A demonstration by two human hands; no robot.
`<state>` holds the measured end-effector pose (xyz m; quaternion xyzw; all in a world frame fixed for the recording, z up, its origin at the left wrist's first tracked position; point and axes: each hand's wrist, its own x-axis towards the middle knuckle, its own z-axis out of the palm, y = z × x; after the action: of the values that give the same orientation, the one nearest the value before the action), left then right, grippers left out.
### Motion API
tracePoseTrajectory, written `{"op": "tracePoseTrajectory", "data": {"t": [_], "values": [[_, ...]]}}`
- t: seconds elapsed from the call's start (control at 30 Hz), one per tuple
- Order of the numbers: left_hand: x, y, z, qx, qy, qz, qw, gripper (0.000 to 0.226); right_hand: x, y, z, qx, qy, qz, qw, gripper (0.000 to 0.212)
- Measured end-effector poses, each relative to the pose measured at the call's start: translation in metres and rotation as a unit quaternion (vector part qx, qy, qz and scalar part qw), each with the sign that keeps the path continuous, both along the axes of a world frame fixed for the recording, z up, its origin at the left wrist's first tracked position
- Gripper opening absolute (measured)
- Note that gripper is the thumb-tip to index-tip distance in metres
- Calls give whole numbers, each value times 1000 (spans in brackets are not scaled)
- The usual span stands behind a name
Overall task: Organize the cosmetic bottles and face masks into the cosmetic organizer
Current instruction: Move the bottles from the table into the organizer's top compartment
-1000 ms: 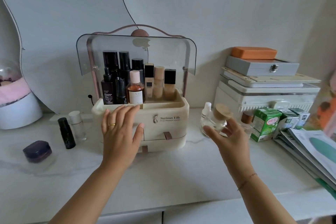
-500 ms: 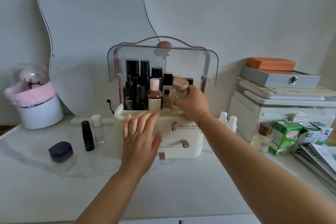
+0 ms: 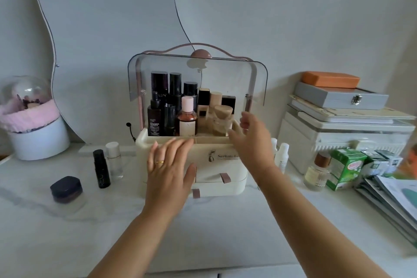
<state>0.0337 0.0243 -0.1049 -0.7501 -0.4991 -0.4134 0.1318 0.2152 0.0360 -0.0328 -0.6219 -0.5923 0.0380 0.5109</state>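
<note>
**Wood-top bottle in the box, right grip just beside it**

The wood-top bottle (image 3: pixel 222 117) stood in the front right part of the organizer (image 3: pixel 221 171), in the middle of the frame. It stood up tall, though its round wood cap looked a bit tipped. It was short, fat and made of clear glass. The right grip (image 3: pixel 251 135) was just to the right of it, wide, with loose fingers that held nothing. I could not tell if the fingertips touched the glass. The left grip (image 3: pixel 169 165) was farther off, lower and to the left. It lay flat and wide on the front wall of the organizer.

To the left of the bottle stood a pink-top bottle (image 3: pixel 187 117) and tall black bottles (image 3: pixel 159 88). The see-through lid (image 3: pixel 248 79) was flipped up above them.

Out on the desk (image 3: pixel 203 232), two small white bottles (image 3: pixel 282 156) and a brown-top bottle (image 3: pixel 316 171) stood at the right, nearer the right grip. A thin black bottle (image 3: pixel 101 168), a white-top bottle (image 3: pixel 114 160) and a dark jar (image 3: pixel 66 188) stood at the left. I think the right-side ones were the easy next pick.
</note>
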Motion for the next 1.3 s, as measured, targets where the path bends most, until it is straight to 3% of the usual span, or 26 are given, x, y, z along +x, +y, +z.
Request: {"op": "tracePoseTrajectory", "data": {"t": [0.07, 0.13, 0.23, 0.33, 0.5, 0.67, 0.77, 0.87, 1.0, 1.2, 1.3], "values": [[0, 0, 0, 9, 0, 5, 1000, 48, 27, -28, -27, 120, 47, -67, 989, 35], [1, 1, -1, 14, 0, 13, 1000, 49, 70, -44, -58, 161, 71, -172, 969, 37], [5, 1, -2, 18, -13, 20, 1000, 48, 133, -43, -89, 47, 104, -279, 953, 54], [9, 1, -2, 22, -31, 25, 999, 47, 163, -35, -101, -40, 107, -272, 956, 64], [9, 0, -1, 11, -21, 22, 999, 48, 176, -26, -99, -91, 155, -253, 951, 44], [7, -2, 0, 6, -16, 19, 1000, 49, 152, -52, -92, -42, 178, -262, 948, 41], [9, -2, -1, 9, -24, 19, 999, 48, 117, -77, -80, 36, 188, -206, 960, 46], [7, -1, 0, 7, -20, 14, 1000, 47, 79, -90, -46, 73, 195, -62, 976, 51], [4, -5, 1, -12, -11, -1, 1000, 47, 27, -69, 5, 86, 200, 125, 968, 50], [-1, -10, 9, -36, -6, -17, 999, 50, -31, -8, 29, 59, 132, 116, 983, 45], [-1, -11, 9, -37, 2, -22, 999, 50, -44, 13, 26, 57, 103, 75, 990, 30]]}}
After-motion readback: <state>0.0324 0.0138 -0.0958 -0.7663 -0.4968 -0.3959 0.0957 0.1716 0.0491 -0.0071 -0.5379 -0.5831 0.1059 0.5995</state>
